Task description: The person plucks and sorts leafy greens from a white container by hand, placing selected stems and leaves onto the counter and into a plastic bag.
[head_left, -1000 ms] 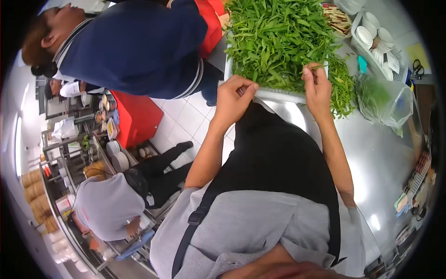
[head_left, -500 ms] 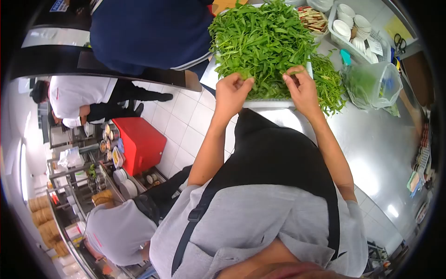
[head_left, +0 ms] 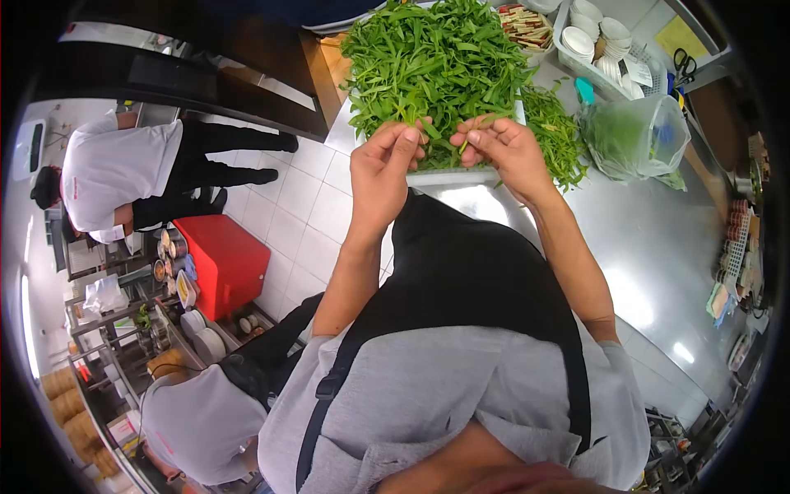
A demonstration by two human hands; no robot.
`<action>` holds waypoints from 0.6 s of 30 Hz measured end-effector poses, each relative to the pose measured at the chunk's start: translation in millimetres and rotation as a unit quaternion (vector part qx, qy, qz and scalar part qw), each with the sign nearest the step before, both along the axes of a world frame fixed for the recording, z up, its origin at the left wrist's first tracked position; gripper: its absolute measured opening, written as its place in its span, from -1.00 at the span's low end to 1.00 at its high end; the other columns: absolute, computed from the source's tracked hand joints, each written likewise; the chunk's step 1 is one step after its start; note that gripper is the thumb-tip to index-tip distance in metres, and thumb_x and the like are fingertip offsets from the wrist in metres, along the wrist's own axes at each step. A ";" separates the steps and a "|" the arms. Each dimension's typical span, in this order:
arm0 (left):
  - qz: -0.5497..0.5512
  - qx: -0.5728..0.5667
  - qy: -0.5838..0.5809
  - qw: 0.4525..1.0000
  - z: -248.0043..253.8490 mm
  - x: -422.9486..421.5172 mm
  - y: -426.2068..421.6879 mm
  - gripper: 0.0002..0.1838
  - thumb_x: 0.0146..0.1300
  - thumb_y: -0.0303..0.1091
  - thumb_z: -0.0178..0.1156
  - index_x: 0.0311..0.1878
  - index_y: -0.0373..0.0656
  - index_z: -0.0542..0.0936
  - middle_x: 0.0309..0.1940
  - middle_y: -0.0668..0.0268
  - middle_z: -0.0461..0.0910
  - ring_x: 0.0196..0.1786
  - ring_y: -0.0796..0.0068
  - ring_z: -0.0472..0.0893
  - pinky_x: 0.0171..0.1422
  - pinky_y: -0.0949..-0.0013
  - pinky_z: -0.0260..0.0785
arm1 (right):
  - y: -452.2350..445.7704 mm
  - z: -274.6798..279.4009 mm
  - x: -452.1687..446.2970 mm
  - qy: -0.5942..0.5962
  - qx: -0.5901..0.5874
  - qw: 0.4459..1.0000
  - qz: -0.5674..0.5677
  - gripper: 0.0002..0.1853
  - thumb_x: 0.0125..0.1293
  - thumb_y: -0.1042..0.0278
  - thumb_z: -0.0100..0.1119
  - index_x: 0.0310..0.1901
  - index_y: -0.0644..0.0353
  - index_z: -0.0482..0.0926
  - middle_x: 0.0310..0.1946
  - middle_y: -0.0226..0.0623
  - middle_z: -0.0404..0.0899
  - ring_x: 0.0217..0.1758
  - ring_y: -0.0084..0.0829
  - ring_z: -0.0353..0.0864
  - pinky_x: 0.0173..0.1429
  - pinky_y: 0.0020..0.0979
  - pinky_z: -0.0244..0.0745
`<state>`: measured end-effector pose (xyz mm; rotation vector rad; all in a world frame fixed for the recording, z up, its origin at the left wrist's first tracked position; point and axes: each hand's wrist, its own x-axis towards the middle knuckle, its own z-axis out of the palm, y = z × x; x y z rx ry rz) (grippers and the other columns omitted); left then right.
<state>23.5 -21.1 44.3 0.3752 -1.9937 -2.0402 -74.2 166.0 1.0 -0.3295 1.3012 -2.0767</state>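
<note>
A large heap of long-leaved greens [head_left: 444, 66] fills a white tray [head_left: 453, 177] in front of me, and more greens [head_left: 555, 136] lie on the metal counter beside it. Over the tray's near edge, my left hand [head_left: 385, 165] is closed in a pinch on a leafy green sprig. Close by, my right hand [head_left: 508, 155] pinches a green stem between thumb and fingers. The two hands face each other with a small gap between them. Some of the fingertips are hidden behind the thumbs.
Right of the tray, a clear plastic bag of greens [head_left: 634, 136] rests on the metal counter [head_left: 601, 239]. Behind it are a basket of white bowls [head_left: 592, 62] and scissors [head_left: 683, 66]. A red box [head_left: 220, 265] and people in white shirts [head_left: 123, 165] are at left.
My hands have lifted off the heap and come closer together, each with greens between the fingers. The view has shifted, and the person in dark blue is mostly out of it.
</note>
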 end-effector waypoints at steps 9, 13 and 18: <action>-0.051 0.130 -0.041 0.989 -20.0 -10.1 21.5 -0.78 0.48 -0.45 0.24 0.06 -0.38 0.67 -0.17 0.20 0.76 -0.21 0.55 0.68 -0.05 0.50 0.52 | 16.7 -4.5 -3.1 0.065 0.044 0.996 -0.047 -0.83 0.40 0.45 0.34 -0.05 0.31 0.71 -0.16 -0.33 0.74 -0.32 -0.64 0.52 -0.22 -0.53 0.44; -0.078 0.062 -0.061 0.993 -16.7 -15.0 33.1 -0.82 0.47 -0.44 0.25 -0.03 -0.38 0.69 -0.20 0.15 0.78 -0.26 0.53 0.70 -0.07 0.48 0.54 | 29.6 -1.9 -3.2 0.127 0.094 0.984 -0.080 -0.81 0.39 0.41 0.34 -0.04 0.29 0.72 -0.17 -0.39 0.73 -0.29 -0.66 0.52 -0.19 -0.54 0.41; -0.139 0.059 -0.065 0.986 -19.6 -33.5 50.2 -0.80 0.49 -0.40 0.24 -0.03 -0.35 0.70 -0.24 0.22 0.77 -0.27 0.57 0.67 -0.09 0.51 0.51 | 55.3 -6.2 -2.4 0.122 0.068 0.979 -0.146 -0.81 0.41 0.40 0.33 -0.03 0.29 0.71 -0.19 -0.42 0.72 -0.25 -0.66 0.54 -0.13 -0.54 0.44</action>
